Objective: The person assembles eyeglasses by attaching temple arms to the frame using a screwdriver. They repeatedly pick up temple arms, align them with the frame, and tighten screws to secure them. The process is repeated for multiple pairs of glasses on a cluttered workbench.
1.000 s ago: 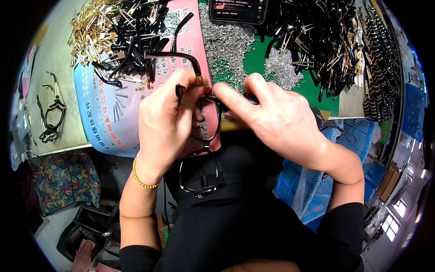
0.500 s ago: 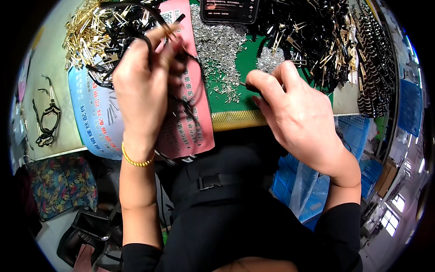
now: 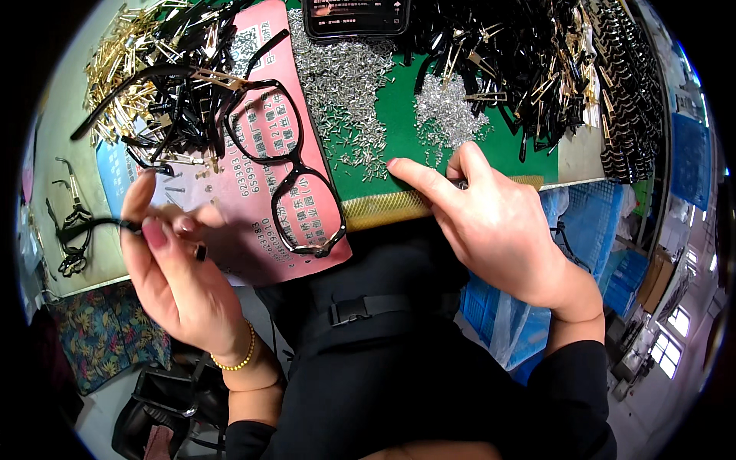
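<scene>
My left hand (image 3: 180,280) pinches a black glasses temple (image 3: 96,224) between thumb and fingers, left of the pink sheet. Its far end points out to the left. A black glasses frame (image 3: 282,170) lies across the pink sheet, with one black temple (image 3: 153,71) with a gold-coloured hinge end stretching left from it. My right hand (image 3: 498,226) stretches its index finger to the near edge of a pile of small silver metal pins or screws (image 3: 353,92). Its other fingers are curled round something dark, mostly hidden.
Beyond my left hand lie gold and black temple parts (image 3: 123,84). A second pile of tiny clear or silvery pieces (image 3: 448,115) sits on the green mat (image 3: 399,126). Black temples (image 3: 514,69) heap at the right, below a phone (image 3: 356,19) at the back. Another pair of glasses (image 3: 74,222) rests far left.
My left hand has moved down and left, away from the glasses frame, which now lies on the pink sheet. My right index finger has straightened toward the silver pieces.
</scene>
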Available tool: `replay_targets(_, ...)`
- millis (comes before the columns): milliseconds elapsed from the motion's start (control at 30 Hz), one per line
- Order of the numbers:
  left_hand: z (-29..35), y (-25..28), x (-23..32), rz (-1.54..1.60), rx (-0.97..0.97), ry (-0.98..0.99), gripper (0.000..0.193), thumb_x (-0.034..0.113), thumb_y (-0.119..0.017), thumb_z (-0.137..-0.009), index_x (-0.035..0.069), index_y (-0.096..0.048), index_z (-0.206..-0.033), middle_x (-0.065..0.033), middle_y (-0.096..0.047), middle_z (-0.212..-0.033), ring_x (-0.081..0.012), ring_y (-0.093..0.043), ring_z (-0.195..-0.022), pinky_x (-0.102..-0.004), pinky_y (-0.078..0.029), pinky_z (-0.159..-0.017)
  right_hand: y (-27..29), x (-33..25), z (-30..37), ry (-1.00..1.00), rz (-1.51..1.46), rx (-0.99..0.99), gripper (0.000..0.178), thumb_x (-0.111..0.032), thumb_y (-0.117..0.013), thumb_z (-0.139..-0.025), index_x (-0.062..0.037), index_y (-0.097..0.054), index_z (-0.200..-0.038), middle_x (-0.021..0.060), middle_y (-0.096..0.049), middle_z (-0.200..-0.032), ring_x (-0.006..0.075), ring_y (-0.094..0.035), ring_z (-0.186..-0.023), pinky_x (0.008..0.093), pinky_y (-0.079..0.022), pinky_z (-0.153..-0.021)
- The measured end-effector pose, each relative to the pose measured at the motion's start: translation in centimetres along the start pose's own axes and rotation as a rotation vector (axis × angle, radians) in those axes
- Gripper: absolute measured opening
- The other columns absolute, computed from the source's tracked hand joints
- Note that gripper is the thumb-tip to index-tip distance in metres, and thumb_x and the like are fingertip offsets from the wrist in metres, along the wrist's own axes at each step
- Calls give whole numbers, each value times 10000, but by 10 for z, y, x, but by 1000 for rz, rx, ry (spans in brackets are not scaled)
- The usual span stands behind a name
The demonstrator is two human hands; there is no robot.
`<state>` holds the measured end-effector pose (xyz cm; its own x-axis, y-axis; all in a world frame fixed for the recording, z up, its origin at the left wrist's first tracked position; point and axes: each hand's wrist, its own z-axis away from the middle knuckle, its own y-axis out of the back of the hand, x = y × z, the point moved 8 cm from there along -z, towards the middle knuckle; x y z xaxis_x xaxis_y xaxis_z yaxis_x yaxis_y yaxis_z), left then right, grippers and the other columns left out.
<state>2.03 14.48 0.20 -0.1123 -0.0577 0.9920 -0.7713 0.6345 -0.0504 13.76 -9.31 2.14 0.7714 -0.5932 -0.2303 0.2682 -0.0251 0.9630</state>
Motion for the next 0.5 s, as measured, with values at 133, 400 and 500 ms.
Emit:
replay_targets(133,16,31,-7,-201,72,-139,282,32,-581,-1031,-74,-599,-1292,-164,-650,-1264,-210,-640,-1103,-350,-501,-999,1,-1,0,-11,21,14,599,-26,-661,-791,-220,-623,-1356,95,-505,-885,221,-618,-659,337,-516,-490)
replay_targets(400,66,-14,23,-696,-354,-677,225,33,-808,-817,85,-698,-1006,-24,-737,-1055,-235,-624,-1091,-477,-443,-1082,0,-5,-2,-34,114,-21,631,-71,-635,-905,-299,-533,-1485,89,-500,-899,243,-577,-588,365,-482,-486)
replay_targets(500,100,-46,26,-697,-522,-726,335,155,-870,-774,137,-650,-1027,1,-734,-1112,-254,-602,-1146,-523,-436,-1100,7,-6,-4,-15,-57,-41,652,-55,-625,-897,-300,-525,-1493,96,-535,-946,266,-615,-617,380,-506,-513)
